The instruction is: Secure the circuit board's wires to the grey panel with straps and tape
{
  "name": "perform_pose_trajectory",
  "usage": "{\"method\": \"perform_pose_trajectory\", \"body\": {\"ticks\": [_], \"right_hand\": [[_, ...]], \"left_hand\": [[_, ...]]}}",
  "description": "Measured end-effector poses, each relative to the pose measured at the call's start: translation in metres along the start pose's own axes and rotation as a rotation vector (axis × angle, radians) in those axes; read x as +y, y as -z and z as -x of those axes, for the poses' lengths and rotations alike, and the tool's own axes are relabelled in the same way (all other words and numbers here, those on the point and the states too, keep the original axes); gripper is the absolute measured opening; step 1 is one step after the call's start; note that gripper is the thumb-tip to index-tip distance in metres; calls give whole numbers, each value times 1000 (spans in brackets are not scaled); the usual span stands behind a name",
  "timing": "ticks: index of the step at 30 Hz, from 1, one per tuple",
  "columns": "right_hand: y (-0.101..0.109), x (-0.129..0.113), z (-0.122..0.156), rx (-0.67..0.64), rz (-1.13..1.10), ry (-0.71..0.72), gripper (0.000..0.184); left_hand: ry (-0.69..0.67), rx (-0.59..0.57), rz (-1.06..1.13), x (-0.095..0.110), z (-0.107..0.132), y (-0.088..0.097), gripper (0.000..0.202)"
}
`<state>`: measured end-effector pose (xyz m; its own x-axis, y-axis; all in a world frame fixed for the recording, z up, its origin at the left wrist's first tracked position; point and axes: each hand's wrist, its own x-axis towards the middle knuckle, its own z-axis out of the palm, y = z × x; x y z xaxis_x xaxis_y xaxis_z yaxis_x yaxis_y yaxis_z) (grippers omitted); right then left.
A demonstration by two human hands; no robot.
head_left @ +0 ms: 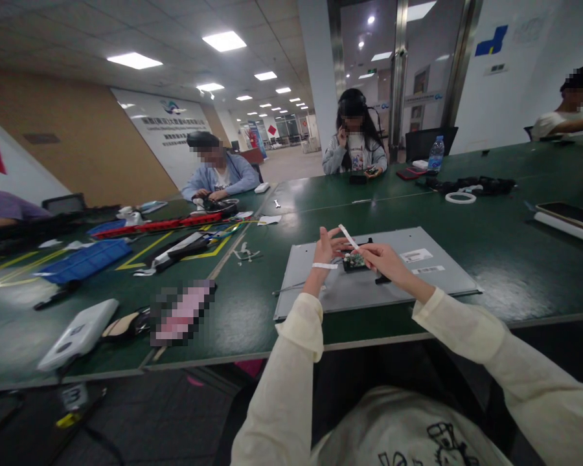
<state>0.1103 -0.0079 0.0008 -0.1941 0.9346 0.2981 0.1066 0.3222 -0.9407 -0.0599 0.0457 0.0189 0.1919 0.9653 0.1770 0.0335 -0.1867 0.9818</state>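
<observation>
A grey flat panel (418, 275) lies on the green table (252, 310) in front of me. A small green circuit board (354, 261) sits on it near its middle. My left hand (326, 249) and my right hand (379, 257) are raised just above the board, both pinched on a thin white strip (348, 235) that runs between them. The strip sticks up and left from my right fingertips. A white band circles my left wrist.
A white tape ring (460, 197), dark gear (476, 185) and a water bottle (436, 154) lie at the far right. A blue tray (85, 260), a white device (78, 333) and cables crowd the left. Three people sit across the table; a dark slab (571, 215) lies at the right edge.
</observation>
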Motion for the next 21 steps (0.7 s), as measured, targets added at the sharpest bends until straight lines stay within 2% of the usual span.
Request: {"method": "perform_pose_trajectory", "body": {"ticks": [1, 3, 7, 13, 17, 19, 21], "right_hand": [[0, 1, 0, 1, 3, 1, 45], [0, 2, 0, -12, 20, 5, 45], [0, 5, -1, -34, 76, -1, 45], [-1, 14, -8, -5, 33, -54, 44], [4, 17, -12, 78, 9, -68, 40], [10, 19, -15, 130, -20, -82, 38], [18, 23, -19, 190, -65, -90, 37]], "left_hand": [[11, -57, -15, 0, 1, -1, 88], [-20, -100, -68, -2, 2, -3, 74], [-104, -50, -129, -5, 4, -4, 49], [-205, 26, -245, -10, 2, -5, 43], [-167, 70, -218, -12, -2, -7, 47], [-144, 138, -175, -12, -4, -6, 52], [-154, 253, -184, -13, -5, -2, 53]]}}
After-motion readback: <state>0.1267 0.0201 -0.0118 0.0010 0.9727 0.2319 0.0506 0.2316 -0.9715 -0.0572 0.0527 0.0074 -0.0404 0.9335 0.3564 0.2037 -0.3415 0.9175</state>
